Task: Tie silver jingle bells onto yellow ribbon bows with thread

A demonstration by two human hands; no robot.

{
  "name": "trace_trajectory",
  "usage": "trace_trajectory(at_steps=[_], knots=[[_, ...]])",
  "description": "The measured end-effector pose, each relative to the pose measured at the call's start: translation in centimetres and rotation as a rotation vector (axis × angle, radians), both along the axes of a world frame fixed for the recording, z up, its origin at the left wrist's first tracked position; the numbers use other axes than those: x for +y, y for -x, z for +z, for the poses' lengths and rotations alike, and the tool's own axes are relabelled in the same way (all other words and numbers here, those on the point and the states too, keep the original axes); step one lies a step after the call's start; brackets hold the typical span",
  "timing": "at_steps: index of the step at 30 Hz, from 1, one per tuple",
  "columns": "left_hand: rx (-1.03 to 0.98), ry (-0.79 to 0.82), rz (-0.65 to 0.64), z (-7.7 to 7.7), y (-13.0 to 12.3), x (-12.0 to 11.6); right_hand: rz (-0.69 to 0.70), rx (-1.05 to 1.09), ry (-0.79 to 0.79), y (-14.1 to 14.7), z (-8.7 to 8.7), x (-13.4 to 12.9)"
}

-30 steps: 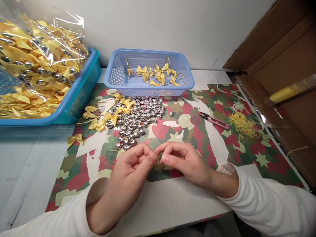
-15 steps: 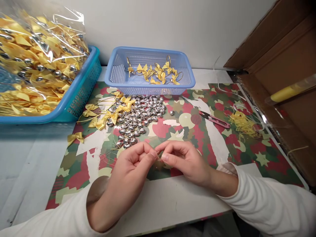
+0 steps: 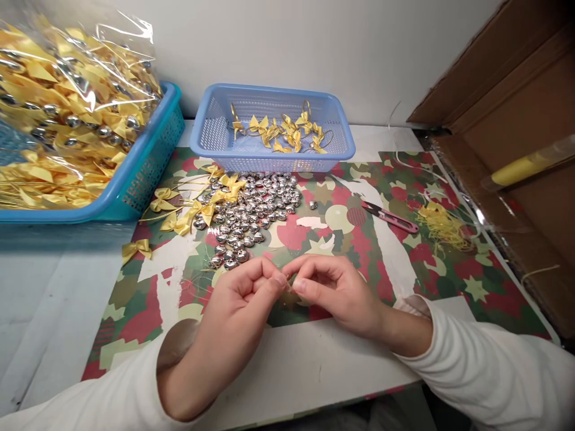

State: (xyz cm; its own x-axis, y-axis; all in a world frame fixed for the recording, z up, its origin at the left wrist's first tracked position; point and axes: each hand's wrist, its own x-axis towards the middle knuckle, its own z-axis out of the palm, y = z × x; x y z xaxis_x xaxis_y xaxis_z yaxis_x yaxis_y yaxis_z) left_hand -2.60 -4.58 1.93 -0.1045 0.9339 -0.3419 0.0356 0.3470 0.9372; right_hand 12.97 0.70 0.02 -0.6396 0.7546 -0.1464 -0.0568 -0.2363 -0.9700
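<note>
Both hands meet above the front of the patterned board, fingertips almost touching. My left hand [image 3: 240,314] is closed, its thumb and forefinger pinched on a thin pale-yellow string [image 3: 288,287]. Across the small gap my right hand [image 3: 341,299] pinches the same string between thumb and forefinger. Most of the string is hidden by the fingers. Just beyond the hands lies a heap of shiny silver jingle bells [image 3: 245,218]. Yellow ribbon bows [image 3: 177,222] on gold wires lie against the heap's left side.
A blue basket [image 3: 274,164] at the back holds several bows on wire loops. At left, a larger blue basket [image 3: 135,185] carries bagged bows and bells. Pink thread snips [image 3: 390,218] and a tangle of yellow string [image 3: 442,227] lie right, beside a cardboard box [image 3: 507,120].
The string between the fingertips has shifted slightly, its small curve now drawn straighter. Both hands hold nearly the same place.
</note>
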Motion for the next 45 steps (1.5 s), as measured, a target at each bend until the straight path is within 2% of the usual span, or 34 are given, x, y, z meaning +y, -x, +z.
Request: trace_trajectory(at_steps=[21,45], knots=[[-0.013,0.007,-0.011,-0.44,0.17,-0.15,-0.004,0.035,0.027,0.04,-0.04,-0.08],[-0.128,-0.003,-0.005,-0.49,0.27,-0.02,-0.02,0.051,0.033,0.12,-0.1,-0.05]])
